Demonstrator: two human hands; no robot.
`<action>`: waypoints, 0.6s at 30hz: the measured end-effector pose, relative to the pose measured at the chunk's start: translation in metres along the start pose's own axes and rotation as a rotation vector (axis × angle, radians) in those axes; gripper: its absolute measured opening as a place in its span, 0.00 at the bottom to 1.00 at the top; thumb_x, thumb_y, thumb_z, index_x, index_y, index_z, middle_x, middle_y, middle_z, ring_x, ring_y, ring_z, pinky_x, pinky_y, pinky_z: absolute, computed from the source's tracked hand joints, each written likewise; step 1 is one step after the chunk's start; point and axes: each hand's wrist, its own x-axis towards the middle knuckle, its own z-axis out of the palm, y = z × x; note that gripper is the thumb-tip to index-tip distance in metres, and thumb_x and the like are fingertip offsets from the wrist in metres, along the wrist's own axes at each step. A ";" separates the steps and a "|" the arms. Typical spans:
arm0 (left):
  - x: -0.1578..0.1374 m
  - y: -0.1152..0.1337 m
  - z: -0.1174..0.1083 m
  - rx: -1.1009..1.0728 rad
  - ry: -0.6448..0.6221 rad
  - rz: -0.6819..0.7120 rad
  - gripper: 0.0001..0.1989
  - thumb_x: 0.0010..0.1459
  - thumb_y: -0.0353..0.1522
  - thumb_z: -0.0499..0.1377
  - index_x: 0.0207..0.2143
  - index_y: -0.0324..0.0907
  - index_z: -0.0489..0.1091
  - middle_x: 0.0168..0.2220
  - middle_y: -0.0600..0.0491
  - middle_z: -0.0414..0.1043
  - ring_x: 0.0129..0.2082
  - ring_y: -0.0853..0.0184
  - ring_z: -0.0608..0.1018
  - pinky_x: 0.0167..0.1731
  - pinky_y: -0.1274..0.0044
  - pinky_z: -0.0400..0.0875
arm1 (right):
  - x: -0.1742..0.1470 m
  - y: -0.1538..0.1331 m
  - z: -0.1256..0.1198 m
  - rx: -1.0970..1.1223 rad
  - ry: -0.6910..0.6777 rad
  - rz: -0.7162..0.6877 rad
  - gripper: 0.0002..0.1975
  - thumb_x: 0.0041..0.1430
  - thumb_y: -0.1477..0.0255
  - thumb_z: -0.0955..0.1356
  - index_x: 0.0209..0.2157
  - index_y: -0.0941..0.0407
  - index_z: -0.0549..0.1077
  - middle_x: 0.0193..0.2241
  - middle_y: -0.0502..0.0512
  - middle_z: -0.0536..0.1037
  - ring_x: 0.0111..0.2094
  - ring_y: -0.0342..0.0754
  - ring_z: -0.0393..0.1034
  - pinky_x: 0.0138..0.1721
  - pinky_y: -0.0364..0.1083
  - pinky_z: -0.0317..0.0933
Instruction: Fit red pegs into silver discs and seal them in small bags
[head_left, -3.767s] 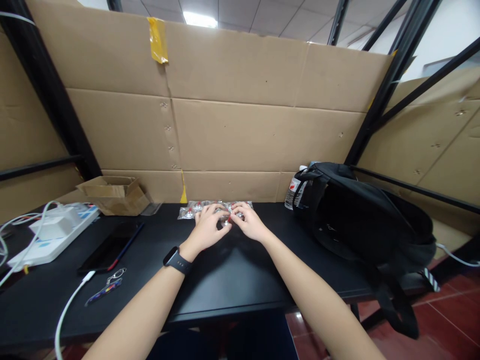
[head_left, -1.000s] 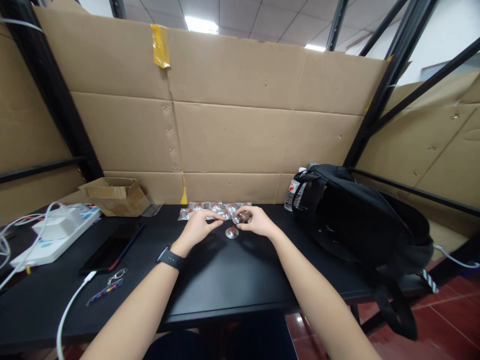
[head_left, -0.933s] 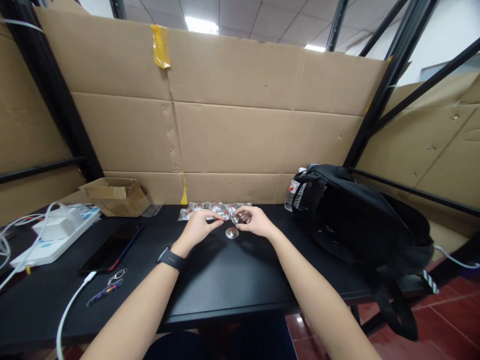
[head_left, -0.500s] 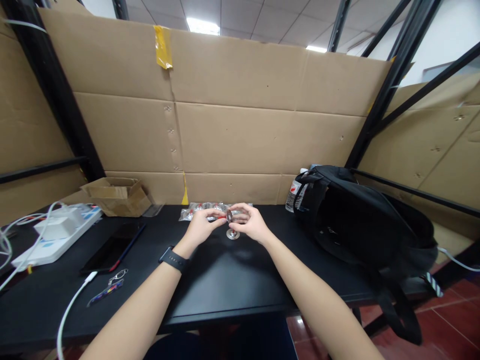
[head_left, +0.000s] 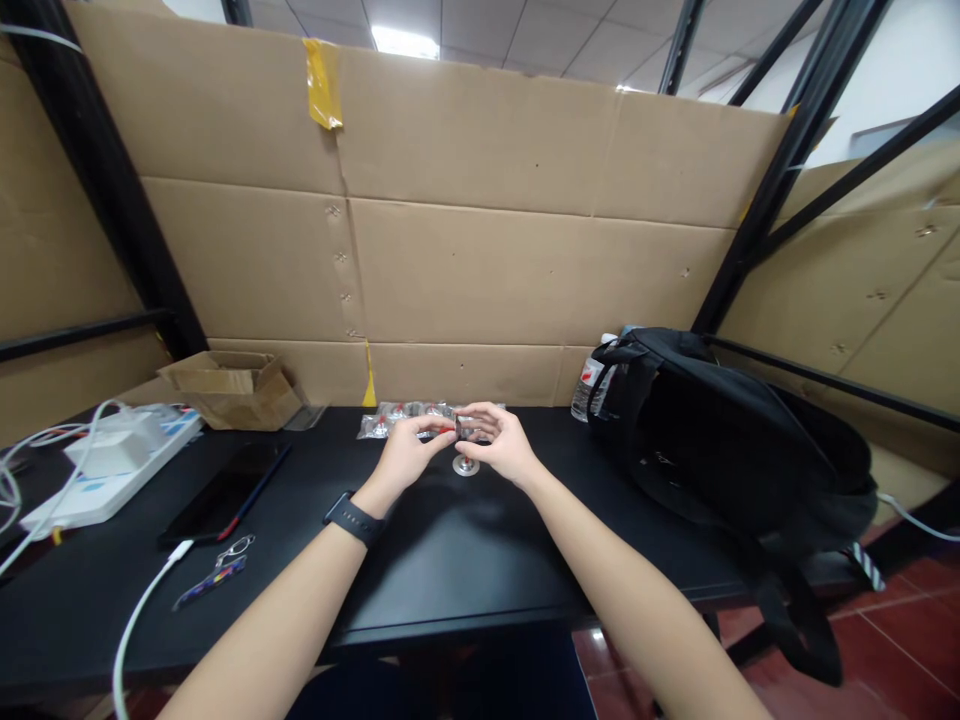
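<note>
Between my two hands is a small shiny disc with a red stub, turned nearly edge-on. The thumb and fingers of my left hand pinch it at the red side. From the other side, my right hand closes on the disc with its thumb and curved fingers. A similar clear round piece with a red centre lies flat on the black table just below my fingertips. Behind my hands lie several clear plastic packets holding round pieces with red bits, partly hidden by my fingers.
A black backpack and a water bottle stand at the right. On the left are an open cardboard box, a white power strip, a phone on a cable and a keyring. Cardboard walls rise behind.
The held disc has turned from showing its face to nearly edge-on. My hands stay in almost the same place, and the view has shifted slightly.
</note>
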 end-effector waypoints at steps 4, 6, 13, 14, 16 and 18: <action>-0.001 -0.001 0.002 -0.014 0.016 -0.003 0.11 0.56 0.39 0.65 0.37 0.40 0.79 0.40 0.48 0.82 0.43 0.58 0.81 0.50 0.67 0.73 | -0.001 -0.002 0.000 0.054 0.006 0.039 0.25 0.44 0.70 0.78 0.45 0.53 0.72 0.52 0.58 0.77 0.50 0.54 0.76 0.47 0.50 0.73; -0.001 -0.001 0.002 -0.008 0.026 -0.001 0.11 0.56 0.38 0.65 0.37 0.41 0.79 0.40 0.48 0.81 0.44 0.58 0.80 0.51 0.67 0.72 | -0.002 -0.004 0.001 0.096 0.012 0.065 0.25 0.44 0.69 0.78 0.45 0.52 0.72 0.52 0.58 0.77 0.49 0.54 0.76 0.48 0.51 0.73; -0.002 0.002 0.001 0.065 0.081 0.109 0.08 0.57 0.38 0.65 0.35 0.44 0.80 0.41 0.49 0.76 0.47 0.60 0.77 0.54 0.68 0.68 | -0.003 -0.005 0.002 0.215 0.008 0.085 0.27 0.43 0.69 0.79 0.46 0.52 0.73 0.52 0.57 0.76 0.48 0.52 0.77 0.53 0.53 0.71; -0.002 0.003 0.001 0.074 0.086 0.113 0.08 0.57 0.38 0.65 0.35 0.44 0.80 0.41 0.50 0.75 0.46 0.61 0.77 0.53 0.69 0.68 | -0.003 -0.004 0.002 0.228 0.002 0.088 0.27 0.42 0.70 0.79 0.46 0.52 0.73 0.52 0.57 0.76 0.48 0.52 0.77 0.53 0.53 0.71; -0.003 0.004 0.000 0.099 0.097 0.125 0.08 0.58 0.38 0.65 0.35 0.44 0.80 0.40 0.50 0.74 0.45 0.61 0.77 0.52 0.69 0.69 | -0.003 -0.004 0.002 0.247 -0.007 0.094 0.28 0.42 0.70 0.80 0.46 0.53 0.73 0.52 0.57 0.76 0.47 0.52 0.77 0.52 0.53 0.72; -0.003 0.005 0.000 0.140 0.112 0.147 0.07 0.59 0.38 0.64 0.35 0.45 0.80 0.40 0.51 0.73 0.44 0.62 0.76 0.51 0.69 0.69 | -0.002 -0.004 0.002 0.258 -0.007 0.097 0.28 0.41 0.71 0.80 0.46 0.53 0.73 0.52 0.58 0.76 0.47 0.52 0.77 0.52 0.53 0.72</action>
